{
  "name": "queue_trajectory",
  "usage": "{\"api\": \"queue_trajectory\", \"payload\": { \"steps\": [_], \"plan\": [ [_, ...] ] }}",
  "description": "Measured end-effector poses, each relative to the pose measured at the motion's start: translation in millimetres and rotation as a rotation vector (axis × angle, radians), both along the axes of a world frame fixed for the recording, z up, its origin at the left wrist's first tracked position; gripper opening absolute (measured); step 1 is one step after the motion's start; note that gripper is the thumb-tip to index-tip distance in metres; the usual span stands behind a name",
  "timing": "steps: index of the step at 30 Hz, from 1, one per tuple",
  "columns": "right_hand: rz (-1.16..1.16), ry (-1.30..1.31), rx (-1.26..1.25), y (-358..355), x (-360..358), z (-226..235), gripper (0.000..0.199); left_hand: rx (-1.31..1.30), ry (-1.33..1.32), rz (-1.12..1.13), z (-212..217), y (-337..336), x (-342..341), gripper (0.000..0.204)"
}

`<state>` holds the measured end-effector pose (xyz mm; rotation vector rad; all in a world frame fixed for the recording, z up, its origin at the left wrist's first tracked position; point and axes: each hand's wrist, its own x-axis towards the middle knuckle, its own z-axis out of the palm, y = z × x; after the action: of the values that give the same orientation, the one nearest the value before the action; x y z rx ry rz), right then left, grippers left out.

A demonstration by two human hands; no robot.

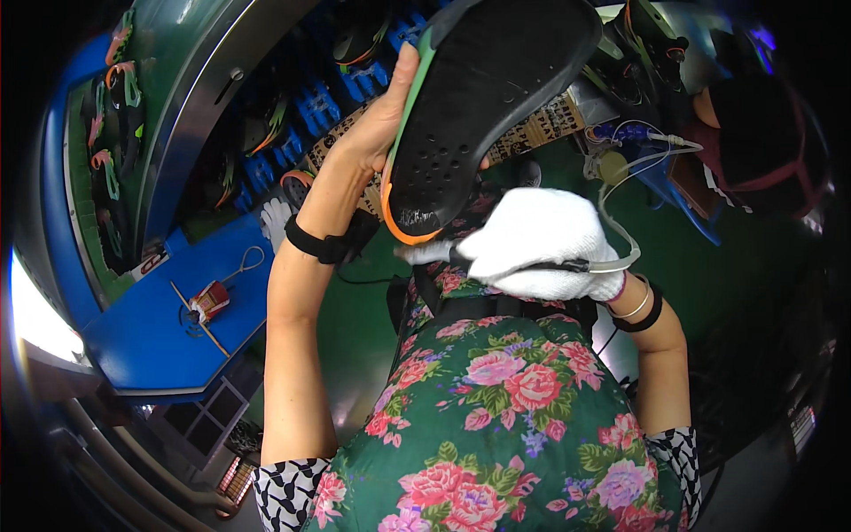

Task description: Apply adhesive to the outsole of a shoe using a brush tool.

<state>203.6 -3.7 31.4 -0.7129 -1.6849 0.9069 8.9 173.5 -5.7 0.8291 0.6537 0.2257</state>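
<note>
My bare left hand (379, 131) grips a black shoe sole (496, 97) with a green and orange edge. Its thumb lies along the green side and the other fingers are mostly hidden behind. The perforated end points down toward me, and a wet, shiny patch shows at its tip. In a white knitted glove, my right hand (545, 248) is closed round a brush (430, 254), with a pale hose (620, 262) running from its back end. The bristles, blurred, sit just below the orange tip; whether they touch it I cannot tell.
On the left, a blue table (142, 341) bears a small red container (209, 303) with a thin stick. More soles (106, 168) lie on a green surface behind a metal housing (191, 97). Blue racks (315, 111) stand ahead. Another person (762, 133) is at the right.
</note>
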Motion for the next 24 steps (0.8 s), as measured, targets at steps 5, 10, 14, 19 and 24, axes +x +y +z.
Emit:
{"api": "queue_trajectory", "payload": {
  "steps": [5, 10, 14, 19, 24],
  "plan": [
    [-0.013, -0.295, 0.138, 2, 1, -6, 0.025, -0.023, 0.044, -0.037, 8, 5, 11, 0.092],
    [-0.117, -0.266, 0.065, 10, 12, 9, 0.016, -0.133, 0.335, 0.126, 11, 6, 11, 0.089],
    [-0.006, 0.245, -0.304, 0, 9, 3, 0.008, -0.474, 0.001, 0.024, 0, -4, -7, 0.116],
    [-0.484, 0.280, -0.335, 4, 28, 21, 0.019, -0.525, -0.443, 0.088, -19, -43, -6, 0.067],
    [-0.491, -0.160, 0.042, 18, 46, 42, 0.020, -0.412, -0.388, 0.328, -52, -66, -1, 0.060]
  ]
}}
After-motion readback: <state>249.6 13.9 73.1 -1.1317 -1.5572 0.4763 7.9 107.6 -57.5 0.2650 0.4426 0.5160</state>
